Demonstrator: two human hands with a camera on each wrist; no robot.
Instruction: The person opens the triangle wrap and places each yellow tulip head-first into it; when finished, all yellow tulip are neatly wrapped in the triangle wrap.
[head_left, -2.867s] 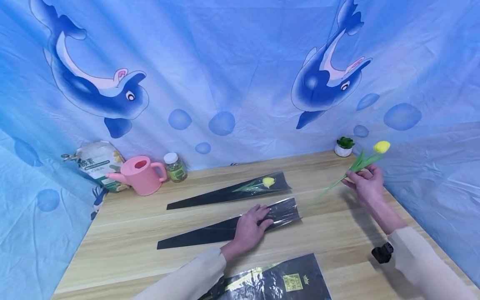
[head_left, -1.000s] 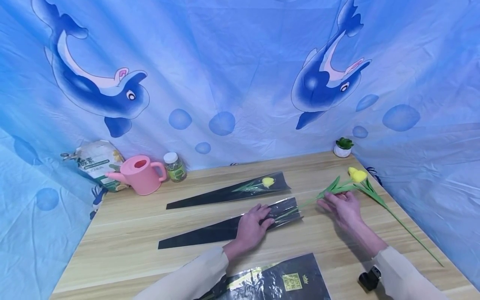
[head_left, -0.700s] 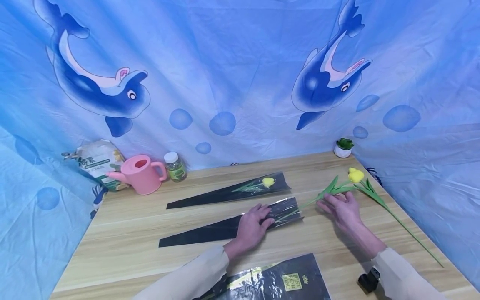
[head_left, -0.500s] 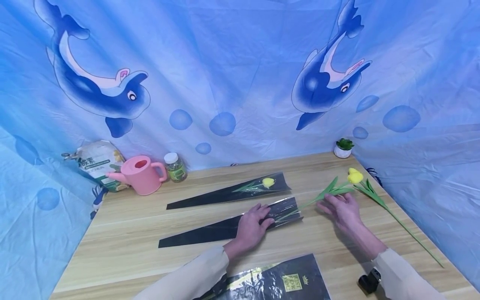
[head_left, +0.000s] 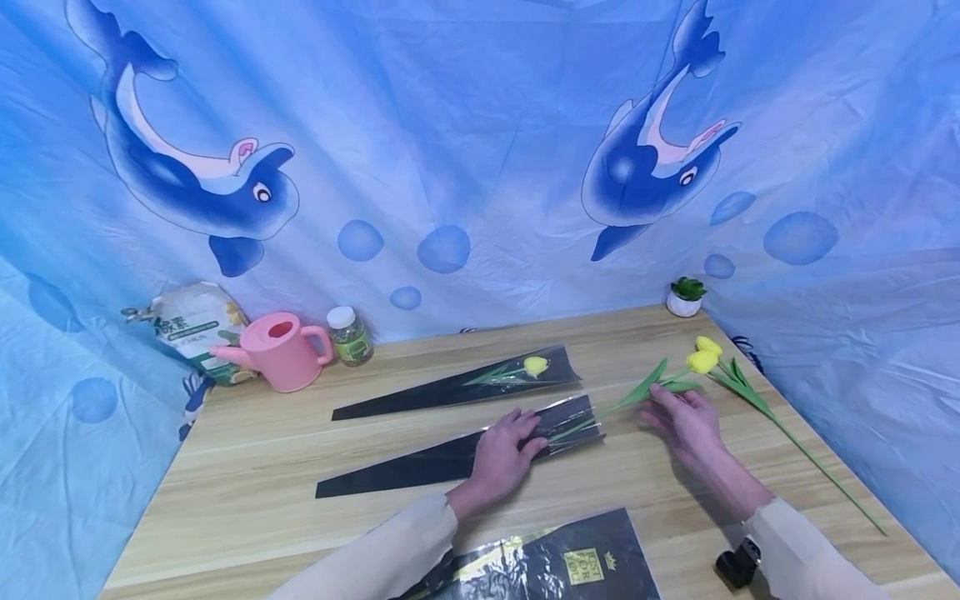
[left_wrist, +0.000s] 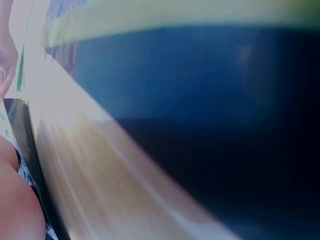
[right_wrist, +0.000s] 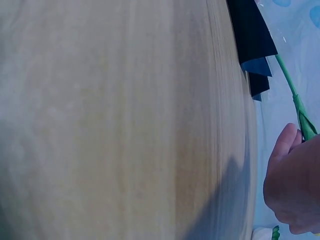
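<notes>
My left hand (head_left: 501, 457) presses down on a black flower sleeve with a clear front (head_left: 405, 468), close to its wide mouth. My right hand (head_left: 686, 425) pinches a yellow tulip (head_left: 702, 361) by the stem, just below its leaves. The lower stem runs into the sleeve's mouth, while leaves and bloom stay outside. In the right wrist view the green stem (right_wrist: 286, 72) passes from the black sleeve (right_wrist: 252, 30) to the fingers. Behind lies a second sleeve (head_left: 420, 400) with a yellow tulip (head_left: 536, 366) inside.
Another tulip (head_left: 817, 460) lies along the right table edge. A stack of black wrappers (head_left: 547, 567) sits at the front. Along the back stand a pink watering can (head_left: 281, 354), a lidded jar (head_left: 351, 337), a white bag (head_left: 198, 321) and a small potted plant (head_left: 686, 297).
My right hand has come left and down with the tulip, and its stem has entered the sleeve's mouth. Most recently the bloom dipped slightly left. My left hand stays on the sleeve.
</notes>
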